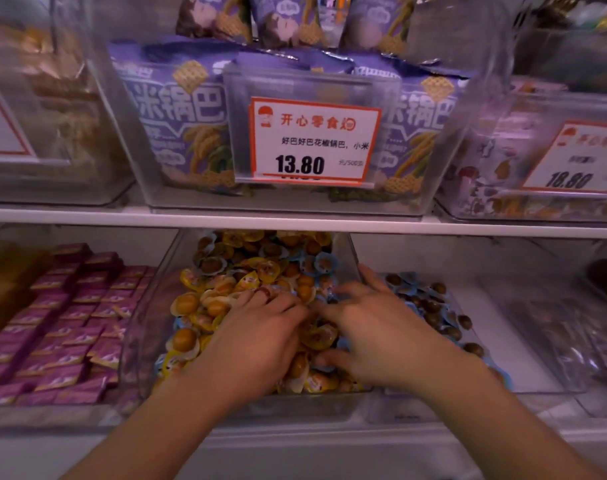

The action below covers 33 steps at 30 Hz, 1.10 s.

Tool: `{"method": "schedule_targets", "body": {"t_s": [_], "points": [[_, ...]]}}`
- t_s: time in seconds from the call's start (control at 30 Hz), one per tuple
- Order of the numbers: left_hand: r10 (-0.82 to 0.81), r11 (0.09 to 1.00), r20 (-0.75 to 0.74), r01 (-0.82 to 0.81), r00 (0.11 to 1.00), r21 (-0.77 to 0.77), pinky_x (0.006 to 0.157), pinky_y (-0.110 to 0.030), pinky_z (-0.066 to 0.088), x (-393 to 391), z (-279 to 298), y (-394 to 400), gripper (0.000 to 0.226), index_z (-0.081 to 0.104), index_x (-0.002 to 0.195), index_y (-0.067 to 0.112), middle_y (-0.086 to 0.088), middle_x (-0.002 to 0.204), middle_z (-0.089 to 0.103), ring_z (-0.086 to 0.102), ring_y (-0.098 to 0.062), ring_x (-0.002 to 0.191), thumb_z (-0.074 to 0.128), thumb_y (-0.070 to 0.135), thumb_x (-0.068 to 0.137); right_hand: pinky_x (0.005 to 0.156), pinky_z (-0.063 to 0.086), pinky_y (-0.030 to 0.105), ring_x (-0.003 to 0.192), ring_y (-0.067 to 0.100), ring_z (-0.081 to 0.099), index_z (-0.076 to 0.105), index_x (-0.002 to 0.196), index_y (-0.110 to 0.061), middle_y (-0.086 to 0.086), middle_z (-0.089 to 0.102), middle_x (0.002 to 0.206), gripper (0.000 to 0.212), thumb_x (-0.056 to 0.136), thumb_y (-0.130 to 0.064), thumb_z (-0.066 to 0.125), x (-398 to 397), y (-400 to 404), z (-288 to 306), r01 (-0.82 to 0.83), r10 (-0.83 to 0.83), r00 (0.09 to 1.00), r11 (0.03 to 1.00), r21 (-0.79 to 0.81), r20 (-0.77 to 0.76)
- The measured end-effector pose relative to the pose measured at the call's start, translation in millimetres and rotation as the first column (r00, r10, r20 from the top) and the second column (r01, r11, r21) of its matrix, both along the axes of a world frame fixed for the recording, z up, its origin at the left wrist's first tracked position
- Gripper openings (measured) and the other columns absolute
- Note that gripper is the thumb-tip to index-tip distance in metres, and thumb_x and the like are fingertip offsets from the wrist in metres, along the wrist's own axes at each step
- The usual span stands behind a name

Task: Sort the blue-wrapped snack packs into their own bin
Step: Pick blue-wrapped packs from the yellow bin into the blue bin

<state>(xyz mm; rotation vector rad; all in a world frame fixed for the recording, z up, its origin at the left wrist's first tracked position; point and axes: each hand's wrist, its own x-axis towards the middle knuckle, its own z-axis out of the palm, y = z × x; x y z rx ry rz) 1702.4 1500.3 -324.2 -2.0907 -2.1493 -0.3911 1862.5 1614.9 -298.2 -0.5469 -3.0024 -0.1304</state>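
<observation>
On the lower shelf [295, 441], clear middle bin [149, 306] of mixed yellow-wrapped packs [188, 303] and blue-wrapped packs [324, 263], left hand [264, 327] and right hand [374, 327] palm-down among them, grip on any pack cannot be told, right-hand bin [523, 368] with blue-wrapped packs only

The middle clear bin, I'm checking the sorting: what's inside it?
The middle clear bin holds mixed yellow-wrapped packs and blue-wrapped packs. Both hands cover the centre, hiding what lies beneath.
</observation>
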Motion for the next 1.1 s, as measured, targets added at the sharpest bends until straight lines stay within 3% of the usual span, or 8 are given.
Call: {"method": "schedule_targets", "body": {"t_s": [0.13, 0.23, 0.3, 0.4, 0.53, 0.73, 0.9, 1.1], "points": [[-0.064, 0.988, 0.241, 0.026, 0.968, 0.155, 0.081, -0.038, 0.045, 7, 3, 6, 0.036, 0.067, 0.109, 0.029, 0.008, 0.099, 0.064, 0.061, -0.020, 0.086, 0.036, 0.032, 0.091, 0.107, 0.028, 0.007, 0.121, 0.013, 0.054, 0.073, 0.112, -0.018, 0.001, 0.068, 0.119, 0.029, 0.085, -0.013, 0.063, 15, 18, -2, -0.016, -0.152, 0.847, 0.951, -0.310, -0.510], [-0.079, 0.996, 0.143, 0.073, 0.987, 0.042, 0.079, -0.035, 0.045, 19, -3, 18, 0.042, 0.062, 0.116, 0.032, 0.007, 0.106, 0.057, 0.061, -0.022, 0.090, 0.037, 0.054, 0.091, 0.102, 0.040, 0.013, 0.120, 0.007, 0.055, 0.074, 0.105, -0.019, -0.004, 0.068, 0.115, 0.026, 0.085, -0.010, 0.061, 20, 19, -11, -0.009, -0.241, 0.741, 0.930, -0.367, -0.627], [-0.027, 0.991, 0.023, 0.030, 0.999, -0.132, 0.075, -0.034, 0.041, 18, -6, 29, 0.063, 0.050, 0.130, 0.037, 0.008, 0.120, 0.048, 0.058, -0.024, 0.099, 0.031, 0.075, 0.084, 0.103, 0.041, 0.016, 0.122, 0.005, 0.053, 0.075, 0.101, -0.020, -0.005, 0.066, 0.116, 0.024, 0.088, -0.012, 0.057, 18, 14, -17, -0.039, -0.271, 0.707, 0.908, -0.418, -0.653], [-0.047, 0.969, 0.044, 0.056, 0.998, -0.241, 0.081, -0.035, 0.046, 13, -7, 44, 0.071, 0.043, 0.136, 0.039, 0.011, 0.132, 0.048, 0.059, -0.022, 0.108, 0.032, 0.079, 0.079, 0.103, 0.044, 0.022, 0.121, 0.005, 0.055, 0.075, 0.099, -0.021, -0.007, 0.066, 0.116, 0.024, 0.089, -0.013, 0.055, 19, 14, -20, -0.051, -0.297, 0.675, 0.895, -0.443, -0.676], [-0.103, 0.968, -0.028, 0.094, 0.994, -0.234, 0.063, -0.034, 0.039, 18, -10, 47, 0.060, 0.050, 0.125, 0.043, 0.011, 0.121, 0.048, 0.061, -0.022, 0.088, 0.028, 0.072, 0.077, 0.102, 0.047, 0.029, 0.121, 0.007, 0.055, 0.075, 0.099, -0.017, -0.007, 0.065, 0.117, 0.023, 0.089, -0.014, 0.054, 20, 16, -21, -0.059, -0.299, 0.678, 0.889, -0.455, -0.671], [-0.087, 0.959, 0.066, 0.102, 0.994, -0.265, 0.074, -0.037, 0.053, 17, -3, 42, 0.066, 0.042, 0.121, 0.039, 0.015, 0.120, 0.043, 0.060, -0.017, 0.096, 0.044, 0.073, 0.065, 0.101, 0.048, 0.035, 0.120, 0.014, 0.056, 0.075, 0.101, -0.009, 0.002, 0.069, 0.115, 0.019, 0.090, -0.009, 0.060, 20, 21, -22, -0.070, -0.243, 0.687, 0.916, -0.395, -0.685], [-0.079, 0.965, -0.019, 0.072, 0.997, -0.252, 0.063, -0.034, 0.048, 25, -9, 41, 0.064, 0.036, 0.123, 0.043, 0.007, 0.115, 0.045, 0.060, -0.023, 0.081, 0.038, 0.075, 0.068, 0.104, 0.046, 0.033, 0.123, 0.016, 0.054, 0.074, 0.102, -0.008, 0.003, 0.068, 0.117, 0.019, 0.091, -0.009, 0.058, 20, 21, -26, -0.068, -0.231, 0.691, 0.923, -0.379, -0.685], [-0.038, 0.959, 0.051, 0.051, 0.998, -0.278, 0.063, -0.034, 0.048, 23, -12, 44, 0.077, 0.030, 0.131, 0.049, 0.008, 0.117, 0.046, 0.059, -0.020, 0.081, 0.047, 0.076, 0.060, 0.103, 0.045, 0.029, 0.123, 0.013, 0.053, 0.074, 0.101, -0.009, 0.002, 0.067, 0.117, 0.019, 0.091, -0.008, 0.058, 19, 19, -29, -0.074, -0.247, 0.669, 0.916, -0.394, -0.701]]}}
